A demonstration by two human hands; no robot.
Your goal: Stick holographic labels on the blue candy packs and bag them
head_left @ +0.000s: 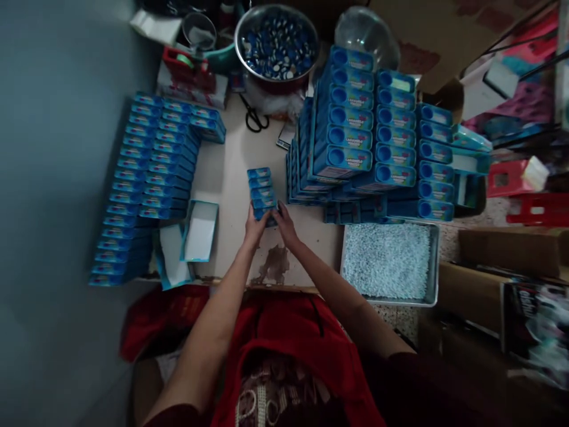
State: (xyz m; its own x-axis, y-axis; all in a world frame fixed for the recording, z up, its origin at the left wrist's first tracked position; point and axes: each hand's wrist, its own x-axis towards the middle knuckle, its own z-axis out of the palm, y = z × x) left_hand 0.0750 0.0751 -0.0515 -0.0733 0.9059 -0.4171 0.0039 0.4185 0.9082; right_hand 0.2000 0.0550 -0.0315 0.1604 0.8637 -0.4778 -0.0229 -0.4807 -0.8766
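Note:
A short row of small blue boxes (pixel 261 188) lies in the middle of the pale tabletop (pixel 231 172). My left hand (pixel 254 228) and my right hand (pixel 285 226) meet at the near end of that row, fingers closed round the nearest blue box (pixel 267 217). Both forearms reach up from my red-clad lap. The fingertips are partly hidden behind the box.
Blue boxes lie in rows at the left (pixel 149 172) and stand stacked high at the right (pixel 377 136). A tray of pale granules (pixel 389 261) sits right of my arms. An open box (pixel 200 231), black scissors (pixel 254 118) and a metal bowl of caps (pixel 276 44) are nearby.

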